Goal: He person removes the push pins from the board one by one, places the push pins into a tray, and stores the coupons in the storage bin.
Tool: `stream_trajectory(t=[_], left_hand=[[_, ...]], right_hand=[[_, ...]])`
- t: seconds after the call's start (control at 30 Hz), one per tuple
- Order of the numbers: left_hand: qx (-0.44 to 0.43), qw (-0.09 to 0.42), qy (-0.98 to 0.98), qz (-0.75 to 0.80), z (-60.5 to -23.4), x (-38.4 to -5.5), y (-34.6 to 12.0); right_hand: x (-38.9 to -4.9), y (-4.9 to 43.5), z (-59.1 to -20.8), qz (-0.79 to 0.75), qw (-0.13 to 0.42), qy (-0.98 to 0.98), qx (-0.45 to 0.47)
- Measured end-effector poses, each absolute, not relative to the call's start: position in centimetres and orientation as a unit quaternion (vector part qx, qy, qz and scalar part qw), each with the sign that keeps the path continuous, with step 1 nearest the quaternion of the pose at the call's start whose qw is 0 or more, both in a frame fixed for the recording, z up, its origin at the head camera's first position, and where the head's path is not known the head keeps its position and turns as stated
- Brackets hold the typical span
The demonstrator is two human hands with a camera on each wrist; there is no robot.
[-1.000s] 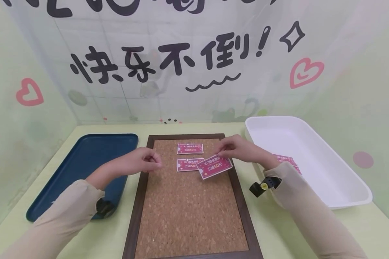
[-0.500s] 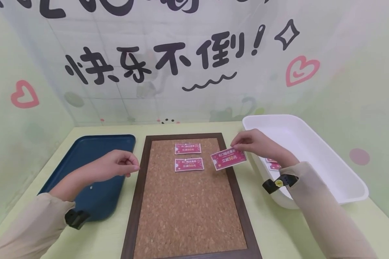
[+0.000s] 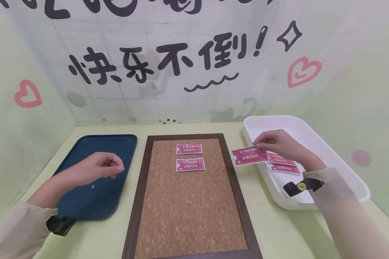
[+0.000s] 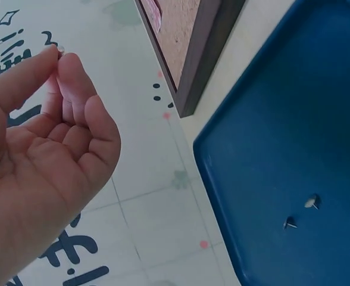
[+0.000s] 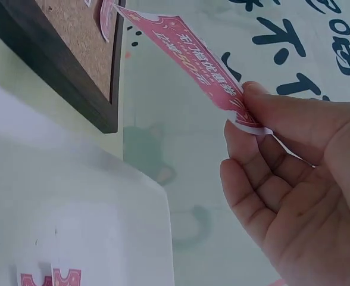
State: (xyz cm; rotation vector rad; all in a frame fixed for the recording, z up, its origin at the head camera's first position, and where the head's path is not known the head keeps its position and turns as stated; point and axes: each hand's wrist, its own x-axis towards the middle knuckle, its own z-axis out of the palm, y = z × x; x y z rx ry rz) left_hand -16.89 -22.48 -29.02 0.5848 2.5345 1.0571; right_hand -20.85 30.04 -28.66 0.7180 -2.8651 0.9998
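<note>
My right hand (image 3: 280, 144) pinches a pink coupon (image 3: 249, 155) by its right end, holding it between the corkboard and the white bin. The coupon's printed face shows in the right wrist view, slanting up from thumb and fingers. My left hand (image 3: 98, 167) is over the blue tray, thumb and forefinger pinching a thumbtack (image 4: 61, 50), of which only a small pale bit peeks out. Two pink coupons, an upper coupon (image 3: 189, 149) and a lower coupon (image 3: 190, 164), sit one under the other near the top of the corkboard (image 3: 191, 208).
The blue tray (image 3: 113, 201) at the left has thumbtacks on it, including a pale-headed thumbtack (image 4: 312, 201) and a smaller thumbtack (image 4: 290, 223). At the right stands a white bin (image 3: 337, 176) with more pink coupons (image 3: 283, 168) inside. A dark wooden frame (image 3: 142, 187) borders the corkboard.
My right hand has carried the coupon rightward, off the corkboard toward the white bin. My left hand has drawn back left from the board's edge to over the tray.
</note>
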Motion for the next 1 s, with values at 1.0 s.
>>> stream_trajectory(t=[1.0], left_hand=[[0.134,0.160,0.903,0.375,-31.4,-16.6,-30.4]], right_hand=[[-19.5,35.9,-28.5,0.299,0.025,-0.945,0.130]])
